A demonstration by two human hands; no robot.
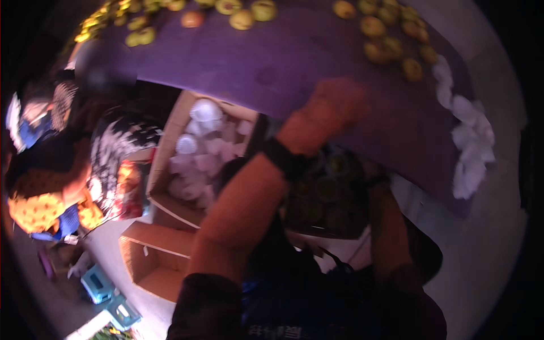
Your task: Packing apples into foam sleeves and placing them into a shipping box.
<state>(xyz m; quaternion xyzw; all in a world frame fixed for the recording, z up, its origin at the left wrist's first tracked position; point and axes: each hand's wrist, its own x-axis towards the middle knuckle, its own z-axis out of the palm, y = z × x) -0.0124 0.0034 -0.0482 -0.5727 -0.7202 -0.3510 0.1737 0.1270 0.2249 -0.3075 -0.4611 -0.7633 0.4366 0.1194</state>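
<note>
My left hand (329,112) reaches over the near edge of a purple-covered table (238,59); it is blurred and its fingers cannot be made out. A dark band circles that wrist. Below it a container of round fruit (327,189) lies in shadow against my lap. My right hand (374,170) is at the right side of that container, dim and partly hidden. Groups of yellow-green and reddish round fruit (242,19) lie along the far side of the table, with another group of fruit (374,27) at the far right.
An open cardboard box (170,148) holds white and pinkish packing pieces. Another cardboard box (157,272) stands open on the floor. White crumpled pieces (469,144) line the table's right edge. A person (46,178) is at the left, near blue plastic containers (97,284).
</note>
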